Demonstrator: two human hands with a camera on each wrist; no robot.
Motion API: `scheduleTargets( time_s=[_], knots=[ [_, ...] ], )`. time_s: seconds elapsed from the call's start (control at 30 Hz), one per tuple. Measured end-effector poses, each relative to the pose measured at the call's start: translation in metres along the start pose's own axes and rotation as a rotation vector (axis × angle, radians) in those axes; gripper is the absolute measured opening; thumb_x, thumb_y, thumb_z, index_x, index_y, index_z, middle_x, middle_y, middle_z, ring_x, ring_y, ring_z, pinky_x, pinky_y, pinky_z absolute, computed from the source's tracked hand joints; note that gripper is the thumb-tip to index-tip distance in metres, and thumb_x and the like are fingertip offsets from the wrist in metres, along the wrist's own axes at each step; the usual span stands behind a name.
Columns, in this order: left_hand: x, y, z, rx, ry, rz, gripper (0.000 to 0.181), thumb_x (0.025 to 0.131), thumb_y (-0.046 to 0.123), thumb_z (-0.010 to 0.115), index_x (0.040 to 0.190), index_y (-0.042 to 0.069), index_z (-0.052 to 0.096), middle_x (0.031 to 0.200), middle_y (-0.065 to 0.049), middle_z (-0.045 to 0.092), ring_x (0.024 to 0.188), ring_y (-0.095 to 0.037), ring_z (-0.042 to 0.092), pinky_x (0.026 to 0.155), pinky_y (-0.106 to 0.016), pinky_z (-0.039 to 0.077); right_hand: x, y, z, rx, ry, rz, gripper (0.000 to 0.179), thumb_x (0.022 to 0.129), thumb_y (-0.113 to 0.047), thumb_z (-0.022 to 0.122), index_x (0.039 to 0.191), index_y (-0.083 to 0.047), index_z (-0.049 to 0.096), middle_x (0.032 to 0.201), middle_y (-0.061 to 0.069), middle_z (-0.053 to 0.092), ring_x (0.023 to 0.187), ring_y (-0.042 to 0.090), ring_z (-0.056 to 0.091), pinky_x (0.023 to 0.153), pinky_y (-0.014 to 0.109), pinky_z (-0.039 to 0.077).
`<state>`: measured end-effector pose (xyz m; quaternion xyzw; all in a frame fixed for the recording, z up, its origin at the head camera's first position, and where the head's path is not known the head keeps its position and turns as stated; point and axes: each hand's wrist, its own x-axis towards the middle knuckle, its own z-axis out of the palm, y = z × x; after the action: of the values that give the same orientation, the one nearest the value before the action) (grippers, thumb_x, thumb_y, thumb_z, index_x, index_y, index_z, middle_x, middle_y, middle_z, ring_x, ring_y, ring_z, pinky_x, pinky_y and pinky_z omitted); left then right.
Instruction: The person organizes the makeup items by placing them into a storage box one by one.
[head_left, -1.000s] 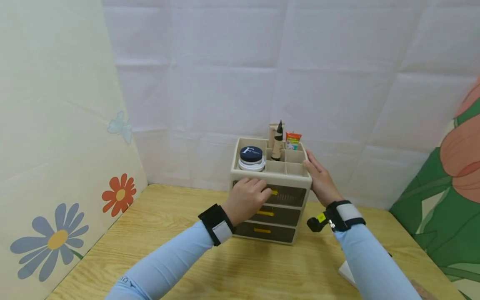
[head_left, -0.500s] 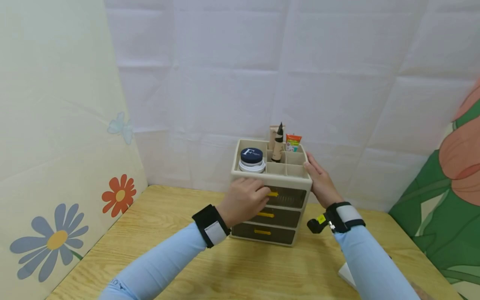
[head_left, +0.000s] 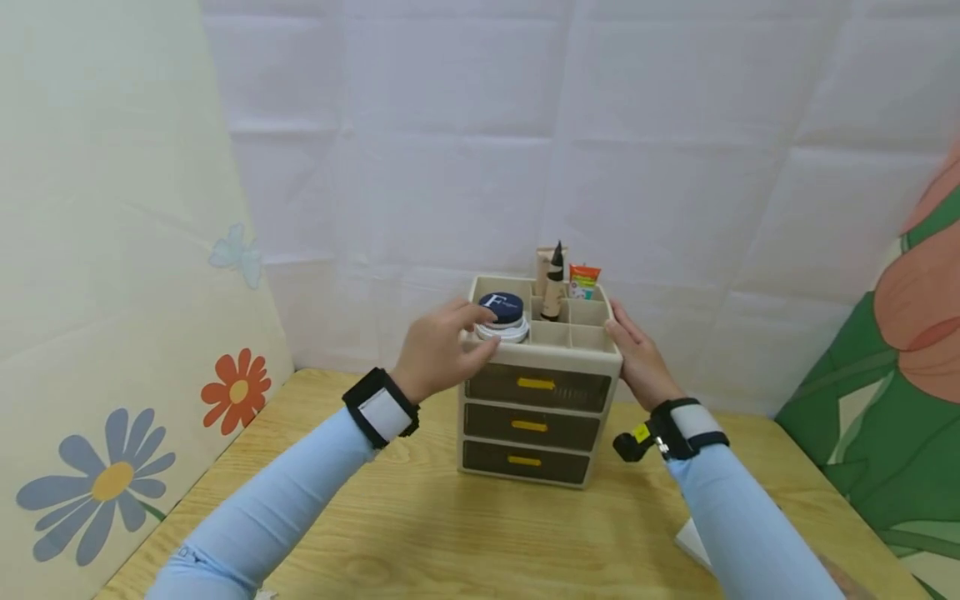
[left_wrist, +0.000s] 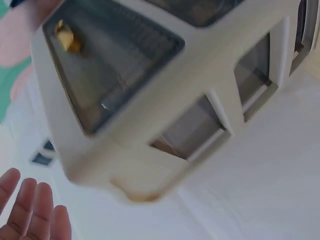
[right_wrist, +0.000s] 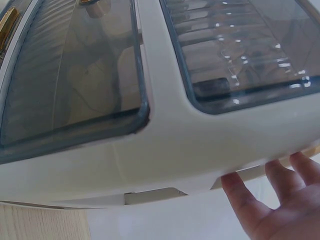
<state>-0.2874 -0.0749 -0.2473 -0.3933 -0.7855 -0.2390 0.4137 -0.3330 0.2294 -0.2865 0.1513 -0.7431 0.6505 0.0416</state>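
A cream tabletop drawer organizer (head_left: pixel 555 353) with three dark drawers and yellow handles stands on the table. In its top left compartment, a dark blue lidded jar (head_left: pixel 504 307) marked F sits above a white round container (head_left: pixel 506 333). My left hand (head_left: pixel 438 350) is at the front left rim, its fingertips overlapping both in the head view. The left wrist view shows the fingers (left_wrist: pixel 42 205) extended and spread. Along the organizer's right side rests my right hand (head_left: pixel 639 358), fingertips against the side wall in the right wrist view.
Upright in the top compartments are a beige bottle with a pointed black cap (head_left: pixel 553 292), a beige tube (head_left: pixel 542 265) and an orange-and-green tube (head_left: pixel 584 282). A white object (head_left: pixel 693 543) lies partly under the right forearm. White cloth (head_left: pixel 420 167) hangs behind.
My left hand has left the top drawer's front and risen up and left to the jars, its fingers opening out. The drawer's handle now shows fully. The right hand stays in place.
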Motion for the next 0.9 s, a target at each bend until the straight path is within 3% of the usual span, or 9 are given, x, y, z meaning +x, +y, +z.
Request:
scheduleTargets(
  time_s=[0.13,0.33,0.47,0.63,0.9],
  knots=[
    [0.002,-0.019,-0.004,-0.152,0.004,-0.206,0.027,0.086,0.014,0.071,0.107,-0.002,0.068,0.100,-0.016,0.066,0.081,-0.026,0.062,0.066,-0.036,0.054,-0.001,-0.003,0.001,0.010,-0.004,0.000,0.060,0.104,-0.046,0.033,0.156,-0.036,0.005,0.162,0.002,0.001,0.142,0.034,0.019,0.107,0.057,0.030],
    [0.000,-0.043,0.003,-0.448,-0.024,-0.562,0.036,0.090,0.012,0.065,0.123,-0.001,0.061,0.118,-0.020,0.061,0.097,-0.032,0.062,0.081,-0.041,0.053,-0.001,-0.003,0.000,0.008,0.001,0.022,0.060,0.104,-0.047,0.034,0.155,-0.037,0.005,0.162,0.001,0.000,0.143,0.034,0.017,0.108,0.057,0.029],
    [-0.004,-0.057,0.014,-0.687,-0.063,-0.723,0.046,0.094,0.014,0.058,0.136,-0.003,0.049,0.134,-0.024,0.049,0.114,-0.035,0.054,0.089,-0.049,0.050,-0.002,-0.001,0.001,0.016,0.002,0.006,0.060,0.104,-0.046,0.034,0.156,-0.035,0.005,0.162,0.002,0.000,0.142,0.034,0.017,0.108,0.058,0.028],
    [-0.007,-0.067,0.028,-0.874,-0.120,-0.785,0.054,0.098,0.015,0.052,0.146,-0.003,0.035,0.147,-0.026,0.035,0.131,-0.035,0.040,0.101,-0.053,0.041,-0.003,0.000,0.002,0.020,0.007,-0.005,0.061,0.104,-0.044,0.034,0.157,-0.032,0.005,0.162,0.003,0.002,0.142,0.035,0.018,0.107,0.058,0.029],
    [-0.008,-0.069,0.042,-0.951,-0.102,-0.778,0.056,0.097,0.016,0.052,0.149,0.003,0.034,0.147,-0.023,0.037,0.129,-0.035,0.043,0.101,-0.048,0.042,-0.002,-0.002,0.002,0.020,0.024,0.010,0.063,0.104,-0.045,0.035,0.157,-0.028,0.005,0.162,0.002,0.002,0.143,0.032,0.016,0.109,0.056,0.027]
  ],
)
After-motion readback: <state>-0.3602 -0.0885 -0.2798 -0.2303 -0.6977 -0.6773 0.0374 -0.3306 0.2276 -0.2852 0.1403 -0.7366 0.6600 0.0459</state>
